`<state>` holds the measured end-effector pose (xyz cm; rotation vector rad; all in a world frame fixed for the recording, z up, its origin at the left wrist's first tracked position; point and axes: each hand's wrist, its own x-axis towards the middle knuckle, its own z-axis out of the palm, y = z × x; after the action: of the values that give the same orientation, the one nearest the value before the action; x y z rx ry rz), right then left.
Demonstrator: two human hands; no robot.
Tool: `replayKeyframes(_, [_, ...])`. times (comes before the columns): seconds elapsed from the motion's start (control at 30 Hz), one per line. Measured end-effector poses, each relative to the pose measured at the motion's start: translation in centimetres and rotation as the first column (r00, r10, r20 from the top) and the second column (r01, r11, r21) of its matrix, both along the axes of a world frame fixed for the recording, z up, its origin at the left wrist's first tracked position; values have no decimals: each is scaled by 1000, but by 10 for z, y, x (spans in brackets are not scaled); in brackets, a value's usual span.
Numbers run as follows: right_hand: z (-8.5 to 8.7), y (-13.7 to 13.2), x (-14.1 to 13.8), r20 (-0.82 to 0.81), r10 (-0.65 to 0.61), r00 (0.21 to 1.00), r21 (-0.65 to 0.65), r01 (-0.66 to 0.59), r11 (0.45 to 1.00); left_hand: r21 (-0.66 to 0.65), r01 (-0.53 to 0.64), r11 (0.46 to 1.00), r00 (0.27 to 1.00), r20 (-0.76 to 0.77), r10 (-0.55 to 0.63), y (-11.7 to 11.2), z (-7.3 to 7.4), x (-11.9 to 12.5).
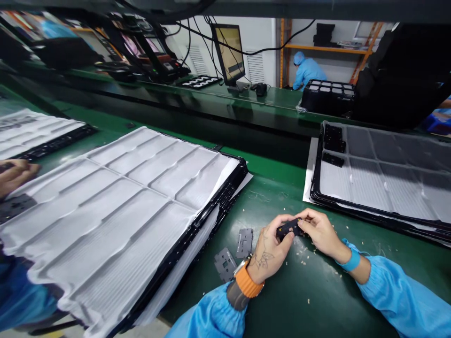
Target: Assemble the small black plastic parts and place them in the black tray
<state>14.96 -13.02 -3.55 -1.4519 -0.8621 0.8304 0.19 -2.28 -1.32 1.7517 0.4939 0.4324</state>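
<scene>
A small black plastic plate [289,227] with tiny yellowish spots is held above the green table by both hands. My left hand [268,251] grips its left end, thumb below and fingers behind. At its right end my right hand [321,232] pinches it between thumb and fingers. Left of my left hand lie two flat dark grey plates with cut-outs, one upright in view [244,243] and one slanted [224,265]. Small pale scraps [303,263] are strewn on the table beneath and around my hands.
A stack of black-rimmed trays lined with white sheet [141,188] fills the left. Another tray stack [380,188] at right carries black plates [334,137] in one corner. Another person's hand [16,174] is at far left. A monitor [229,54] stands behind; a person in blue [310,70] is beyond.
</scene>
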Motion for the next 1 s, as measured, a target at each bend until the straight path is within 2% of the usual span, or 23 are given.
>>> replayKeyframes(0.3, [2,1,-3,20,-41,999,-1,41,999,-31,-17,999,1000,-15,17,-2,-1,0])
replayKeyframes(0.6, [-7,-1,-5,-70,-117,991,-22,116,993,57,6,998,998,-66,-2,-6,-3,-1])
replayKeyframes(0.67, [-8,-1,-4,-51,-139,989,-19,138,990,5,28,1000,999,-39,-28,-5,-4,-1])
replayKeyframes(0.73, [-8,-1,-3,-25,-161,987,-28,160,987,-115,45,992,999,-15,-47,-3,-7,-2])
replayKeyframes(0.87, [-4,-1,-4,-23,-161,987,-60,160,985,-371,38,928,999,1,-40,1,-14,1])
replayKeyframes(1.0, [-1,-3,-8,25,-94,995,-61,96,994,-489,-49,871,999,-25,41,3,-20,5])
